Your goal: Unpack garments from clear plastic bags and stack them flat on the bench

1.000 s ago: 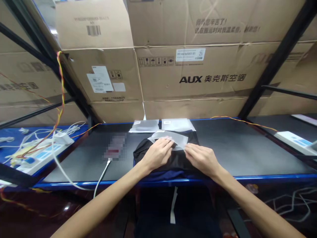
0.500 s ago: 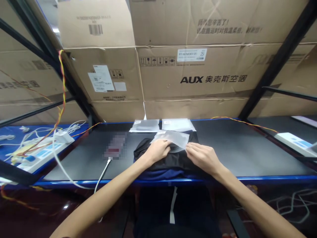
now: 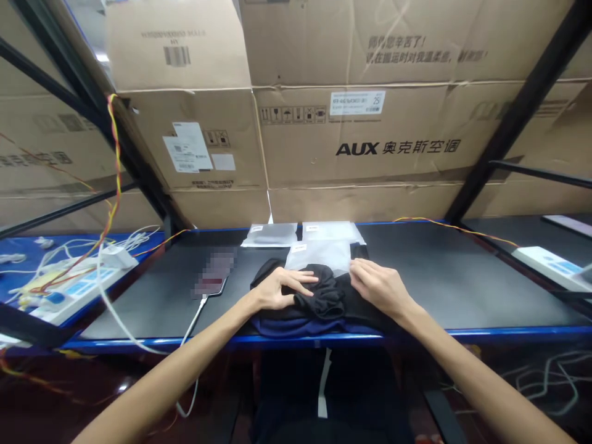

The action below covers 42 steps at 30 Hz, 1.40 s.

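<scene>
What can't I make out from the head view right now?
Head view:
Phone screen: pixelated.
Label on the frosted bag: print too small.
Whether the right hand grips that bag: hidden by its own fingers.
Right-side power strip: cut off by right edge.

Two frosted bags (image 3: pixel 272 235) are sitting beyond one black cloth heap (image 3: pixel 329 299), a third frosted bag (image 3: pixel 319 254) is touching it; two hands (image 3: pixel 280 288) are working at it, one phone (image 3: pixel 216 271) is lying left, two power strips (image 3: pixel 550 264) are flanking it!

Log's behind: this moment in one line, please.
left hand: on bunched black cloth | right hand: at right edge of frosted bag
</scene>
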Available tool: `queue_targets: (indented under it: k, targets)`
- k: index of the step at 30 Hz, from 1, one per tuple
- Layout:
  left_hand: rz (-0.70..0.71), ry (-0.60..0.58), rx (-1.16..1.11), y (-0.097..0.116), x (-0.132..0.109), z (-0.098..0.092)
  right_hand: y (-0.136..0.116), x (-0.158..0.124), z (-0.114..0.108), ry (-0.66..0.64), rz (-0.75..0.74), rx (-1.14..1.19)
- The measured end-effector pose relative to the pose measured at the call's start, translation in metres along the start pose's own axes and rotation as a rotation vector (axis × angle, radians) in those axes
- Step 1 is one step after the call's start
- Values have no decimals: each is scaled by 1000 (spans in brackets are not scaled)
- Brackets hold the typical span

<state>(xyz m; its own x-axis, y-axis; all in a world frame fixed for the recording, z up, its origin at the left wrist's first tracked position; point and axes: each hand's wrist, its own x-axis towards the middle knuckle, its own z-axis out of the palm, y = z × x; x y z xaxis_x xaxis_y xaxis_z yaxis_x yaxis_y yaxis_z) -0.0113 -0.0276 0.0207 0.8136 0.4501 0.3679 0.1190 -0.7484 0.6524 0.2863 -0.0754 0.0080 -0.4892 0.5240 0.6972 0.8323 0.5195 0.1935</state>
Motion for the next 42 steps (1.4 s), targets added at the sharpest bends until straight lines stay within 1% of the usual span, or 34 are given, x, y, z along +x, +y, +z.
queue_targets:
  k: [2,4,6,8,10,12,18,23,28,31,34,36,39,42]
  targets:
    - [9,-11,18,-3,-2,3,-1,2,5,-17,5,13]
    - [16,-11,23,-4,-2,5,-1,5,10,-45,-35,30]
    - [15,-7,28,-5,-2,5,0,8,14,-97,-86,51]
    - [15,-3,39,-4,-3,5,3,12,17,-179,-98,68]
    - [26,4,52,-4,-3,5,8,18,20,-263,-57,63]
    - [39,13,71,-4,-4,5,16,23,22,-309,-4,42]
    - [40,28,76,-6,-5,6,42,40,39,-344,145,1]
    - [31,33,62,-5,-4,6,61,53,58,-408,260,-40]
    - [15,46,57,-3,-4,6,73,56,69,-445,325,-53]
    - [3,55,54,-3,-4,7,72,51,68,-439,337,-45]
    - [-25,80,68,-1,-2,6,65,42,59,-360,310,23]
    - [-56,110,105,4,3,5,58,34,50,-309,257,115]
    - [-121,176,228,13,15,3,46,24,35,-322,157,230]
    - [-178,279,469,21,27,8,37,15,25,-347,115,285]
